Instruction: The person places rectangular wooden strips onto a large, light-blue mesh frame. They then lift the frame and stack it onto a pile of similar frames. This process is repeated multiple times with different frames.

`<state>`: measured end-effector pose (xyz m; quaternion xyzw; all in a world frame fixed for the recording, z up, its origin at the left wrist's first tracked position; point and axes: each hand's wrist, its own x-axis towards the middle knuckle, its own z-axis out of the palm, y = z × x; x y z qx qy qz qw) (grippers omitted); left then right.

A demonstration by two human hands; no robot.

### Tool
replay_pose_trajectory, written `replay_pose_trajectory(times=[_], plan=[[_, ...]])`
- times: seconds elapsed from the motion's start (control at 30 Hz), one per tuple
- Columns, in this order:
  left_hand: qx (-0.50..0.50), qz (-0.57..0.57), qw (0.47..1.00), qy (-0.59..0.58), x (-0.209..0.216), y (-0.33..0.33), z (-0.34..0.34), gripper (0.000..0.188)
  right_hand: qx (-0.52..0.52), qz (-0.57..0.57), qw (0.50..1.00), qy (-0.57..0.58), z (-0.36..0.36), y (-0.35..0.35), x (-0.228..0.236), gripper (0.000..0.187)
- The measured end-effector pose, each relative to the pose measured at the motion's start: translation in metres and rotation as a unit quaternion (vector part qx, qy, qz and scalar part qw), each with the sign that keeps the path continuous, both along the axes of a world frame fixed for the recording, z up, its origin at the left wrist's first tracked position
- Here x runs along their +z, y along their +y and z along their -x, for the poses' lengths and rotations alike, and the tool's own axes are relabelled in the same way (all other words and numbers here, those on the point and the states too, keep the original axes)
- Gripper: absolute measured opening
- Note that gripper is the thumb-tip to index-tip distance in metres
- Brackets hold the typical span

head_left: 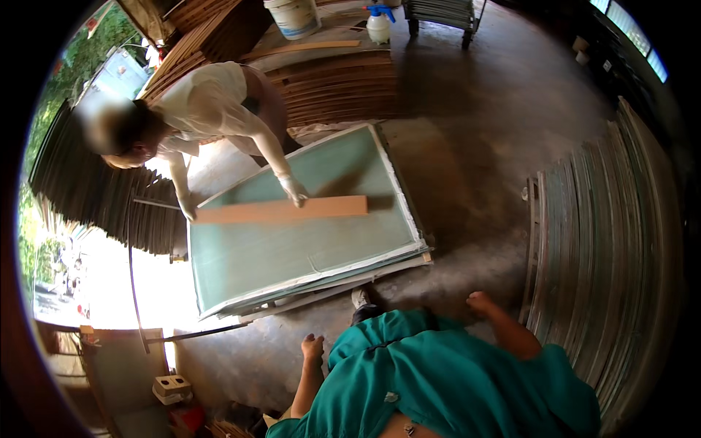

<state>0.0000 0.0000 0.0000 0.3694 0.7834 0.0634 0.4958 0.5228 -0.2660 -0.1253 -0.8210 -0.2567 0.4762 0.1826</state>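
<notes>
My left hand (312, 346) hangs at my side, fingers curled, with nothing seen in it. Out to the right, my right hand (480, 303) is also loosely closed and shows no object. Both hands stay apart from the stack of pale green framed panels (292, 259) in front of me, whose top panel has a white border. Across that panel lies a flat orange-brown board (328, 207). A co-worker (212, 102) in a light top bends over from the far side, one gloved hand on the board's middle and the other at its left end.
Upright rows of thin panels stand at the right (584, 255) and the far left (109, 182). Behind the co-worker are stacked wooden strips (336, 80), a white bucket (293, 18) and a spray bottle (378, 28). A thin metal bar frame (197, 333) is at the left.
</notes>
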Motion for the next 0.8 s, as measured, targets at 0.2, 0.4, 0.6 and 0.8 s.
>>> replay_pose_trajectory(times=[0.2,0.4,0.6,0.8], plan=[[0.02,0.005,1.0,0.003,0.017,-0.007,0.016,0.055,0.026,0.04,0.999,-0.026,0.001,0.033,0.012,0.031],[0.032,0.077,0.996,0.04,0.015,-0.021,0.05,0.055,0.061,-0.016,0.988,-0.139,-0.015,0.162,0.082,0.028],[0.035,0.089,0.995,0.017,-0.003,-0.029,0.071,0.049,0.026,-0.003,0.976,-0.218,-0.007,0.295,0.07,0.031],[0.024,0.17,0.983,0.058,0.003,0.014,0.067,0.054,0.005,0.09,0.985,-0.148,-0.017,0.352,-0.014,0.056]])
